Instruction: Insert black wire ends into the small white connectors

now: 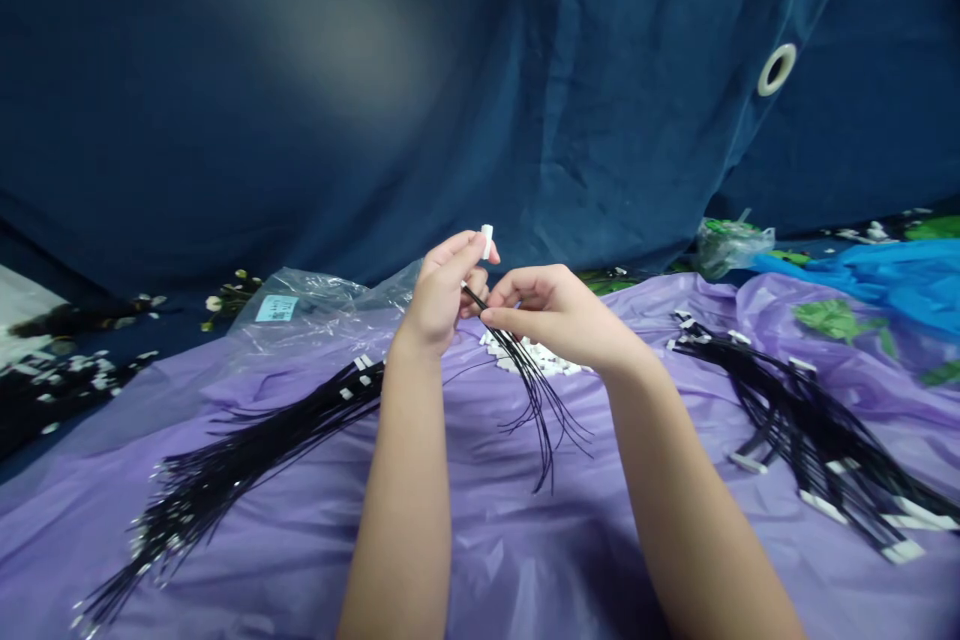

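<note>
My left hand [446, 295] is closed on the upper ends of several thin black wires [531, 375], and a small white piece [487, 240] sticks up between its thumb and forefinger. Thumb and fingers of my right hand [551, 310] pinch the same wires just below, and their loose ends fan downward. Behind the wires lies a pile of small white pieces [551, 358] on the purple sheet [510, 530]. A thick bundle of black wires [247, 460] with white bits rests left of my left forearm.
Another bundle of black strands with white ends [802, 400] lies at the right. A clear plastic bag [330, 305] is behind on the left, blue plastic [877, 275] at the far right. A dark blue curtain [375, 100] hangs behind.
</note>
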Motion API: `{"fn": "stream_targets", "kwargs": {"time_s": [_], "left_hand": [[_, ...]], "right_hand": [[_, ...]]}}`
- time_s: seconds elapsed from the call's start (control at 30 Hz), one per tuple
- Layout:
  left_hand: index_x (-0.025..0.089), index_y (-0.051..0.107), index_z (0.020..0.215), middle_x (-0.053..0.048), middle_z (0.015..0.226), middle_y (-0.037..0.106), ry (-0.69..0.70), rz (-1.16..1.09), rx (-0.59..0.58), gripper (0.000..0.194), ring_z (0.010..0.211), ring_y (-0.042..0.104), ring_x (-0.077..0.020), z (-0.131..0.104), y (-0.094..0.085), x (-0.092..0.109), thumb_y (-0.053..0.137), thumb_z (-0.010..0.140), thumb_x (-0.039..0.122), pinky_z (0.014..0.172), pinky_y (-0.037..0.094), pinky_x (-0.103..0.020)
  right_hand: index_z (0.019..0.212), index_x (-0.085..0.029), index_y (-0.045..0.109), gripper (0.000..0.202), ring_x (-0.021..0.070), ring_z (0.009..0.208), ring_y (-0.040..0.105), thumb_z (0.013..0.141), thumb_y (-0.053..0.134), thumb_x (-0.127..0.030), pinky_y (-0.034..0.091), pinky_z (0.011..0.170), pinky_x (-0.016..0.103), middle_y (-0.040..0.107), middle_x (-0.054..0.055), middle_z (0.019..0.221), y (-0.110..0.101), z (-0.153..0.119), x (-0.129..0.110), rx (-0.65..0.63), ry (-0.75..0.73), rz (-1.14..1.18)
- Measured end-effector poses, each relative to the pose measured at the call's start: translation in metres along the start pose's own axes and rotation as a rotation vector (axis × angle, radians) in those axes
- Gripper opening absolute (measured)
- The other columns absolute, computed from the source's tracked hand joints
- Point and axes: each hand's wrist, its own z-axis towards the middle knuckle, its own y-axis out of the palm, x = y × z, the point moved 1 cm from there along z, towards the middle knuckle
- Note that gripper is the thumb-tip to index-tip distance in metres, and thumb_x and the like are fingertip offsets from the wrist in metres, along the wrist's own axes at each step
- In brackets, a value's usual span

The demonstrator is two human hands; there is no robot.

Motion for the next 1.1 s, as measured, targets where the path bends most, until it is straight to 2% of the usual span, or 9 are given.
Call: {"fn": "stream_targets", "kwargs": {"time_s": [0.27, 0.53, 0.63, 0.73, 0.8, 0.9, 0.97, 1.03, 1.1], "left_hand": [[0.019, 0.052, 0.075, 0.009, 0.044, 0.023, -0.031, 0.001, -0.053, 0.028, 0.035, 0.015, -0.0028, -0.003, -0.002, 0.001, 0.055, 0.086, 0.045, 0.033, 0.015, -0.014], [0.019, 0.053, 0.075, 0.009, 0.046, 0.025, -0.060, 0.043, -0.066, 0.028, 0.034, 0.021, -0.0030, -0.002, -0.003, -0.001, 0.057, 0.084, 0.045, 0.034, 0.016, -0.015], [0.019, 0.051, 0.074, 0.009, 0.045, 0.023, -0.043, 0.044, -0.019, 0.029, 0.033, 0.018, -0.0031, 0.000, -0.003, -0.001, 0.056, 0.085, 0.046, 0.033, 0.016, -0.016], [0.020, 0.049, 0.073, 0.010, 0.044, 0.022, -0.040, 0.034, 0.036, 0.029, 0.033, 0.017, -0.0029, 0.001, -0.007, -0.002, 0.057, 0.084, 0.045, 0.034, 0.018, -0.016], [0.020, 0.048, 0.073, 0.010, 0.044, 0.020, -0.043, 0.028, 0.060, 0.029, 0.033, 0.016, -0.0027, 0.002, -0.011, -0.002, 0.057, 0.084, 0.045, 0.035, 0.019, -0.016], [0.020, 0.049, 0.073, 0.010, 0.045, 0.019, -0.044, 0.025, 0.074, 0.028, 0.033, 0.017, -0.0026, 0.002, -0.016, -0.003, 0.056, 0.085, 0.044, 0.036, 0.022, -0.016], [0.020, 0.049, 0.073, 0.010, 0.045, 0.019, -0.045, 0.027, 0.077, 0.028, 0.033, 0.018, -0.0024, 0.002, -0.019, -0.004, 0.055, 0.086, 0.044, 0.037, 0.023, -0.017], [0.020, 0.049, 0.074, 0.010, 0.047, 0.018, -0.046, 0.029, 0.075, 0.028, 0.034, 0.018, -0.0022, 0.002, -0.019, -0.004, 0.054, 0.086, 0.045, 0.037, 0.023, -0.016], [0.020, 0.048, 0.074, 0.010, 0.048, 0.017, -0.051, 0.030, 0.064, 0.028, 0.034, 0.019, -0.0021, 0.002, -0.018, -0.004, 0.054, 0.086, 0.044, 0.037, 0.021, -0.016]], "right_hand": [[0.072, -0.014, 0.064, 0.016, 0.0076, 0.056, 0.045, 0.075, 0.068, -0.028, 0.032, 0.052, 0.022, 0.055, -0.002, 0.062, 0.001, 0.002, -0.001, 0.044, 0.003, 0.104], [0.064, -0.015, 0.060, 0.014, 0.0072, 0.056, 0.043, 0.074, 0.063, -0.024, 0.031, 0.051, 0.022, 0.053, -0.003, 0.060, 0.009, 0.007, 0.002, 0.261, 0.005, 0.007], [0.079, -0.017, 0.060, 0.012, 0.0047, 0.046, 0.034, 0.076, 0.067, -0.027, 0.023, 0.044, 0.020, 0.046, -0.007, 0.052, 0.006, 0.004, -0.002, 0.203, 0.069, 0.073], [0.093, -0.020, 0.060, 0.018, 0.0039, 0.041, 0.031, 0.079, 0.068, -0.027, 0.021, 0.041, 0.018, 0.042, -0.010, 0.049, -0.009, -0.003, -0.004, 0.049, 0.107, 0.221], [0.093, -0.019, 0.062, 0.015, 0.0036, 0.041, 0.037, 0.081, 0.067, -0.028, 0.025, 0.041, 0.018, 0.049, -0.008, 0.053, -0.024, -0.009, -0.005, -0.041, 0.084, 0.353], [0.089, -0.021, 0.065, 0.013, 0.0067, 0.046, 0.052, 0.080, 0.067, -0.030, 0.035, 0.043, 0.019, 0.065, -0.003, 0.069, -0.047, -0.020, -0.003, -0.008, 0.042, 0.481], [0.094, -0.025, 0.065, 0.017, 0.0112, 0.059, 0.063, 0.081, 0.062, -0.036, 0.041, 0.045, 0.020, 0.071, 0.000, 0.090, -0.057, -0.025, -0.004, 0.064, 0.000, 0.521], [0.104, -0.032, 0.064, 0.023, 0.0129, 0.071, 0.067, 0.084, 0.055, -0.040, 0.042, 0.048, 0.021, 0.069, -0.002, 0.109, -0.063, -0.027, -0.004, 0.171, -0.059, 0.507], [0.109, -0.037, 0.061, 0.025, 0.0129, 0.078, 0.066, 0.088, 0.048, -0.043, 0.043, 0.051, 0.022, 0.066, -0.004, 0.117, -0.065, -0.026, -0.004, 0.324, -0.130, 0.426]]}}
